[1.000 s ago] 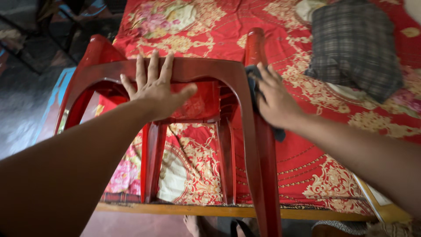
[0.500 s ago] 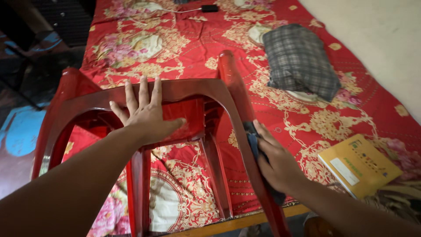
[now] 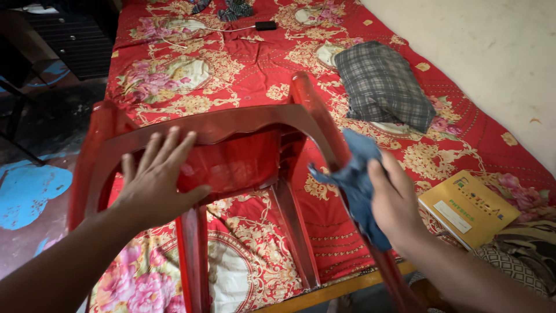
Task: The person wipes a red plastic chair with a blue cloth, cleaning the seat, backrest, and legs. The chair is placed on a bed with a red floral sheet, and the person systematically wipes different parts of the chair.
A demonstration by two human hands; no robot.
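My left hand [image 3: 156,182] is flat, fingers spread, palm pressed on the underside frame of the red plastic chair [image 3: 231,156]. Right hand [image 3: 397,203] is curled round a blue cloth [image 3: 359,179], thumb and fingers pinching it vs. the chair's near right leg; cloth bunches up above the knuckles and hangs a bit below the palm. Chair is tipped over w/ legs pointing toward me, its seat end resting on the bed, approx. centre of view. Bed has a red floral sheet [image 3: 243,69] under everything. Beyond the chair, to the right, a grey plaid pillow [image 3: 382,87] lies on the sheet, well apart from my hands. A yellow book [image 3: 469,208] sits near the bed's right edge, just beside my right wrist. Far end of bed: small black device w/ a white cable [image 3: 266,25]. Left of bed, dark floor w/ blue patches [image 3: 29,194].
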